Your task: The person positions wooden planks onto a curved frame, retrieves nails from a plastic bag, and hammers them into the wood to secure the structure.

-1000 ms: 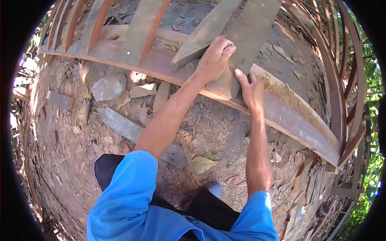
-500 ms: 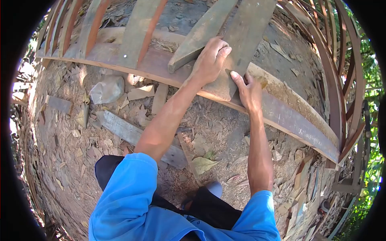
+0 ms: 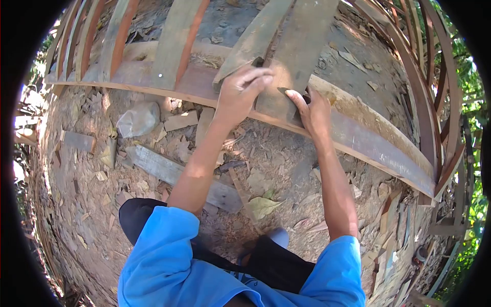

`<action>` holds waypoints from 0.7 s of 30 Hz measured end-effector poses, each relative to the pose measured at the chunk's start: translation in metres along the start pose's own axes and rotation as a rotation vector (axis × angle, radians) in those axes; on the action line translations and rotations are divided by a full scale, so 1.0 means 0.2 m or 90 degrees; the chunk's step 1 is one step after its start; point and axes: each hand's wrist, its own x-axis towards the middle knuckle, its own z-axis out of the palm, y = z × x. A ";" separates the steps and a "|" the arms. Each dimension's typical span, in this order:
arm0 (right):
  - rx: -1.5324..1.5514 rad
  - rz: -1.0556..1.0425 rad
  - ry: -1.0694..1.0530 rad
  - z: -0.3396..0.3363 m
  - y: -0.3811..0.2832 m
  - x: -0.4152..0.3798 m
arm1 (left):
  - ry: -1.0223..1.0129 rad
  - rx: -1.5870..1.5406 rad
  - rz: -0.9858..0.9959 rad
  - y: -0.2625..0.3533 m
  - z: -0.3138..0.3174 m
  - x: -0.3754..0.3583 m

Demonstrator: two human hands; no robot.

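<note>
Item: grey weathered wooden slat (image 3: 294,56), broad and flat, leaning away from the viewer, its lower end resting on the long curved reddish-brown timber rail (image 3: 368,143).

Left hand (image 3: 238,92): laid over the lower left edge of the slat, fingers (image 3: 258,74) curled loosely across the gap towards a second, narrower grey wooden slat (image 3: 253,43) lying just beside it. Whether this hand is actually clamped on the wood cannot be told.

Right hand (image 3: 312,110): set at the lower right edge of the broad slat, forefinger stretched out and pressed flat on its face, the remaining fingers folded against the rail.

Frame: further upright wooden slats (image 3: 176,43) stand along the rail to the left; bent reddish ribs (image 3: 434,102) curve round at the right.

Ground: bare earth strewn with wood chips. Near the left part of the rail lies a pale grey stone (image 3: 137,118); nearer the person lie a flat grey offcut plank (image 3: 179,176) and a dry green leaf (image 3: 262,205).

Person: blue sleeves (image 3: 163,256), dark trousers.
</note>
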 end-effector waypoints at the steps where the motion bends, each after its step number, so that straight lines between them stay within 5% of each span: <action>1: -0.002 0.008 -0.004 -0.01 -0.02 0.00 | -0.073 -0.031 -0.048 0.00 -0.01 -0.02; 3: -0.005 0.016 -0.021 -0.02 -0.04 -0.01 | -0.191 -0.037 -0.132 0.00 -0.01 -0.05; 8: -0.029 0.011 -0.039 -0.05 -0.05 -0.01 | -0.172 -0.047 -0.102 -0.06 0.03 -0.09; 13: -0.063 -0.169 0.270 -0.06 -0.11 -0.24 | -0.163 -0.035 -0.115 -0.03 0.04 -0.09; 15: 0.025 0.042 -0.004 0.00 -0.10 -0.58 | -0.147 -0.033 -0.082 -0.06 0.05 -0.11; 17: -0.046 0.107 -0.272 0.23 -0.03 -0.95 | -0.142 -0.027 -0.076 -0.07 0.04 -0.11; 21: -0.087 0.108 -0.452 0.60 0.02 -1.36 | -0.142 -0.040 -0.096 -0.05 0.06 -0.11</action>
